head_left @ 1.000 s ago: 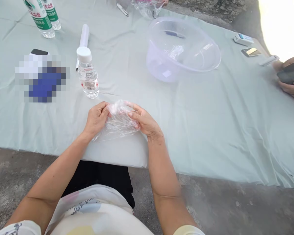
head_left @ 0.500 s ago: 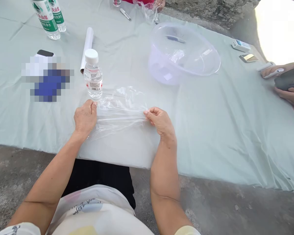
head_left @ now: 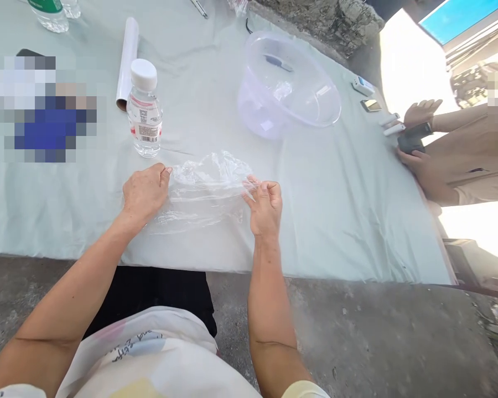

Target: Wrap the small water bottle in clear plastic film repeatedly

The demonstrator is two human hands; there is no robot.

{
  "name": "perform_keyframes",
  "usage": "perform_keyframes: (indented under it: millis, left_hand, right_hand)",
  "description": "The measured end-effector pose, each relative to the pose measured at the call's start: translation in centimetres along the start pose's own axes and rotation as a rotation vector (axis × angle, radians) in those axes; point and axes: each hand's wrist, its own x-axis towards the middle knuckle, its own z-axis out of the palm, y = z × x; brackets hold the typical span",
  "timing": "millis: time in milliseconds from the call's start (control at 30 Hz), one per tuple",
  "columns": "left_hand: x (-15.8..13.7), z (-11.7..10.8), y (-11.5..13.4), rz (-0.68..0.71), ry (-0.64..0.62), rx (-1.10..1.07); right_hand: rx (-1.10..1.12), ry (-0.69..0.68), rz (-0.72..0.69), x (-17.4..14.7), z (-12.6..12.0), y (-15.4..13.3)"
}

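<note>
A sheet of clear plastic film (head_left: pixel 209 190) spans the gap between the person's two hands, over the near part of the table (head_left: pixel 348 221), which is covered in a pale green cloth. The left hand (head_left: pixel 145 190) is curled with its knuckles up, its grip closed on the film's left side between thumb and bent forefinger. The right hand (head_left: pixel 264 207) pinches the right side with thumb and forefinger, and other fingers show through the plastic behind. The film is creased and crumpled along its far edge; whether its middle touches the cloth is hard to tell. Just beyond the left hand, a small clear bottle (head_left: pixel 144 124) with a white cap stands upright, and a white roll (head_left: pixel 128 58) lies behind it, one end partly hidden. Farther off and to the right sits a translucent lilac basin (head_left: pixel 259 108), well apart from the hands. At the far left corner is a larger bottle (head_left: pixel 52 16) with a green label. By the table's right end, another person's hand (head_left: pixel 415 157) holds a dark object (head_left: pixel 410 145).
</note>
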Motion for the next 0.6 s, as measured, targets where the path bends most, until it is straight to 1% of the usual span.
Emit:
perform_keyframes:
  millis: [67, 100, 200, 300, 400, 433, 500, 533, 567, 600]
  left_hand:
    - [-0.4, -0.4, -0.1, -0.019, -0.013, 0.072]
    - [-0.6, -0.5, -0.2, -0.032, -0.006, 0.12]
    - [-0.7, -0.6, -0.8, -0.079, 0.04, 0.268]
    - [-0.5, -0.2, -1.5, -0.087, 0.052, 0.368]
    - [-0.5, 0.4, -1.8, -0.074, 0.056, 0.405]
    - [-0.5, 0.6, -1.8, -0.07, 0.064, 0.405]
    - [-0.6, 0.9, -1.9, -0.057, 0.077, 0.391]
    - [-0.6, 1.0, -1.9, -0.05, 0.082, 0.38]
    - [-0.6, 1.1, -1.9, -0.043, 0.084, 0.369]
    - [-0.6, 1.2, -2.0, -0.04, 0.089, 0.36]
  right_hand:
    - [-0.073, -0.011, 0.002, -0.1, 1.6, 0.6]
    - [-0.15, -0.001, 0.005, -0.3, 2.3, 0.8]
    - [-0.463, 0.06, -0.015, -0.7, 3.1, 1.2]
    - [-0.752, 0.072, -0.03, -1.1, 1.9, 1.5]
    - [-0.934, 0.046, 0.029, -1.1, -0.7, 1.6]
    - [-0.978, 0.073, 0.053, -1.0, -1.6, 1.4]
    - [-1.029, 0.197, 0.064, -1.1, -2.9, 0.7]
    - [-1.029, 0.269, 0.023, -1.3, -3.0, 0.2]
    - [-1.009, 0.32, -0.057, -1.6, -2.7, -0.4]
    - [-0.974, 0.324, -0.166, -2.0, -2.0, -0.9]
